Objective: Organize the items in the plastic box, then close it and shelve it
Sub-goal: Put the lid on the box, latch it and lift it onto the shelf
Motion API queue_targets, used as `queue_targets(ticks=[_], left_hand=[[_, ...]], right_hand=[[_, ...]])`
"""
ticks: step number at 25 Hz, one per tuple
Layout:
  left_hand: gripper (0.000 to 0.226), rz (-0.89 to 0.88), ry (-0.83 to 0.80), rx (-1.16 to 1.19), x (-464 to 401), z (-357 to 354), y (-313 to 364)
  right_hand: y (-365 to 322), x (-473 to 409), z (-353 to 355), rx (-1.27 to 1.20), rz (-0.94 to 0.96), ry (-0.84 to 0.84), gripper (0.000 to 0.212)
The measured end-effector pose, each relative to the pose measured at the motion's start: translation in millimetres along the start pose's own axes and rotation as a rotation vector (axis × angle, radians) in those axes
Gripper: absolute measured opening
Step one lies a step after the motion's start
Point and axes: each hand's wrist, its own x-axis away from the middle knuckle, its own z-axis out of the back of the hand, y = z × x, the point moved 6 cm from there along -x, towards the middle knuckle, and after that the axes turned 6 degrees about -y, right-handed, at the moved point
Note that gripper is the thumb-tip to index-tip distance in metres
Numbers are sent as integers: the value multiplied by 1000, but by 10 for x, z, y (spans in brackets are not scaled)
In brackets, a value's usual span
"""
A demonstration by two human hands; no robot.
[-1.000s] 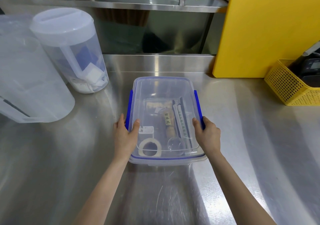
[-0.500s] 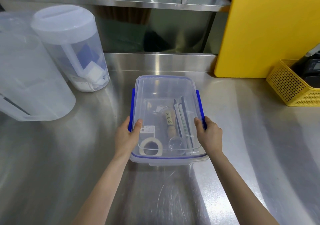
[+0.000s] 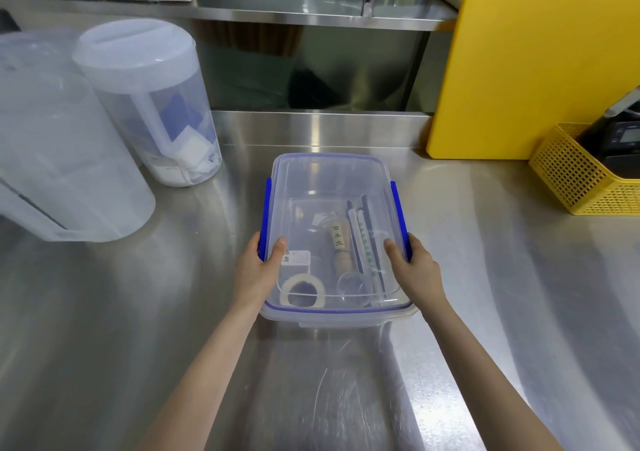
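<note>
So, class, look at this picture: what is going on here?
A person grips a clear plastic box by its two long sides, left hand and right hand each curled over a blue side latch, thumbs on the lid. The lid is on. Through it show a tape roll, a bamboo whisk and some long thin tools. The box sits on a steel counter, near a yellow cutting board; it is not yet shelved.

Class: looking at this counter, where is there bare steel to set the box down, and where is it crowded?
Bare steel lies between the plastic box and the yellow basket, and in front of the box around both forearms. The left is crowded by two clear pitchers, the right rear by the yellow board.
</note>
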Motion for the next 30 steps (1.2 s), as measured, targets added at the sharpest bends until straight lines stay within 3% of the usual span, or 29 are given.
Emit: queue_targets(ticks=[3, 10, 16, 23, 30], left_hand=[[38, 18, -51, 31, 59, -26, -23], [34, 2, -122, 96, 354, -7, -129], [33, -15, -85, 92, 428, 47, -152], [15, -36, -42, 119, 367, 129, -24], [29, -112, 24, 87, 41, 286, 535]], right_hand=[[46, 161, -17, -104, -57, -64, 51], [144, 363, -38, -246, -44, -90, 46], [147, 421, 11, -247, 22, -5, 43], [-14, 358, 103, -306, 73, 39, 38], [-605, 76, 290, -316, 160, 64, 40]])
